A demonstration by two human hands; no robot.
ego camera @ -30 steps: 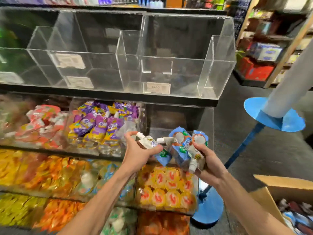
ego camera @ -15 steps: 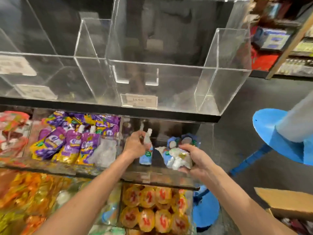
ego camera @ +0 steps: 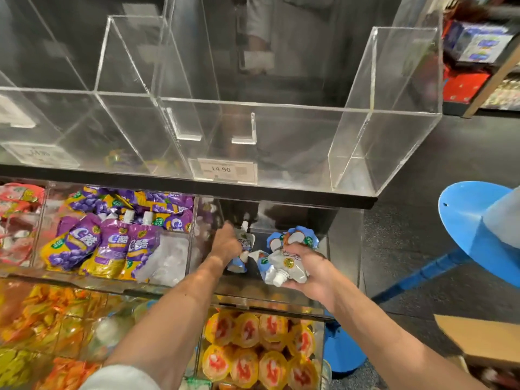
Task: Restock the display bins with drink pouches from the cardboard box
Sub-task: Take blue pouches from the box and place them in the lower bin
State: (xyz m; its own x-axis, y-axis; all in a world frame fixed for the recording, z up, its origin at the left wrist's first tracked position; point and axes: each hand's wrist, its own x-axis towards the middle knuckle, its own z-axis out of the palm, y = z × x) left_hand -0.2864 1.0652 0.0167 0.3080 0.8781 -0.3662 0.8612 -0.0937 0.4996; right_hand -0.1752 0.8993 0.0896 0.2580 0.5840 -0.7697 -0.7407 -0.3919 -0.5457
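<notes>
My left hand (ego camera: pixel 225 244) reaches into the clear middle-shelf bin (ego camera: pixel 344 249) and holds one blue-and-white drink pouch (ego camera: pixel 244 250) upright, its white cap pointing up. My right hand (ego camera: pixel 306 270) grips a bunch of several blue-and-white pouches (ego camera: pixel 287 260) just inside the same bin, to the right of the single pouch. The bin's dark floor shows beneath both hands. The cardboard box (ego camera: pixel 478 342) sits at the lower right, one flap in view.
Purple grape pouches (ego camera: pixel 112 243) fill the bin to the left. Clear acrylic bins (ego camera: pixel 380 122) stand on the shelf above, with a price tag (ego camera: pixel 222 170). Yellow jelly cups (ego camera: pixel 259 353) lie in the bin below. A blue stand (ego camera: pixel 472 229) rises at the right.
Both hands moved forward from in front of the shelf into the middle-shelf bin. The left hand separated one pouch from the bunch and holds it upright. My view moved closer.
</notes>
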